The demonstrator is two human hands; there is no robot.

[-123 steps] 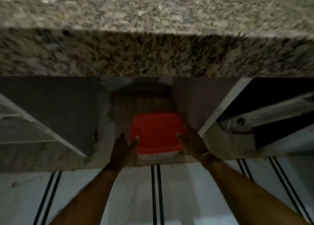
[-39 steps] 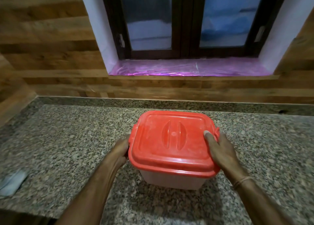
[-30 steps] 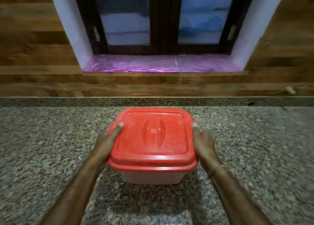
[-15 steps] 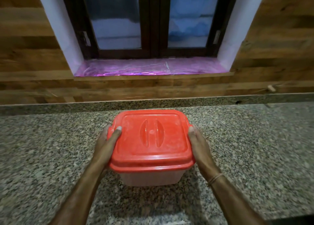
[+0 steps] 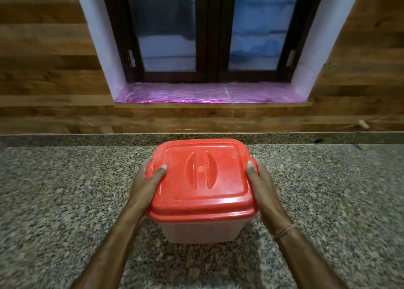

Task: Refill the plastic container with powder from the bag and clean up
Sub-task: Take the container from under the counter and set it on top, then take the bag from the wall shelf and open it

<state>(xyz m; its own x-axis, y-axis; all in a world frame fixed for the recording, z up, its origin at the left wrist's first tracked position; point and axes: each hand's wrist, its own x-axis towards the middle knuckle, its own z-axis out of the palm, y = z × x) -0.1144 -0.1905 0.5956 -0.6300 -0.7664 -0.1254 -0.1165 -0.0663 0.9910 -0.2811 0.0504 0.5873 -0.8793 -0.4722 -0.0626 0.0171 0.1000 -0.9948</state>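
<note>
A translucent plastic container with a red lid stands on the granite counter, right in front of me. The lid is on and has a moulded handle in its middle. My left hand grips the container's left side, thumb lying on the lid's edge. My right hand grips the right side, thumb at the lid's rim. No bag of powder is in view.
Behind the counter runs a low granite upstand and a wood-panelled wall. A dark-framed window sits above, its sill covered in shiny purple film. Bare granite stretches to both sides of the container.
Four seconds ago both hands reached for the container in a low cupboard under the counter. It now stands on the counter, still held on both sides, barely shifted in the last second.
</note>
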